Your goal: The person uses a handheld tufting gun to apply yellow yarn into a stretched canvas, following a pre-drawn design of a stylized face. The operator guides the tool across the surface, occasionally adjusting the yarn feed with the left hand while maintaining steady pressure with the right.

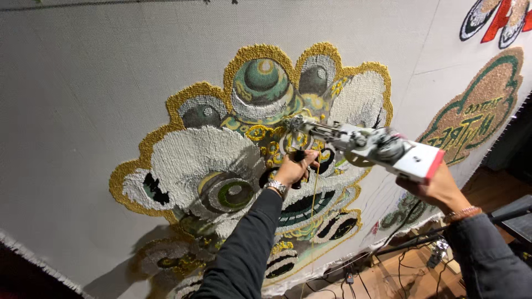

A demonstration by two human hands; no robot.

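While the tufting gun lies with its long axis running right to left, its needle tip touches the cloth at the centre of the lion-head design. Left hand is nearer the tip, closed around the front handle. Right hand is wrapped on the rear grip under the white body. Yellow yarn hangs below.

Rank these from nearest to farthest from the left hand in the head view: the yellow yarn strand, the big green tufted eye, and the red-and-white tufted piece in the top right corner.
1. Yellow yarn strand, just right of the left hand.
2. Big green tufted eye, lower left of it.
3. Red-and-white tufted piece, far upper right.
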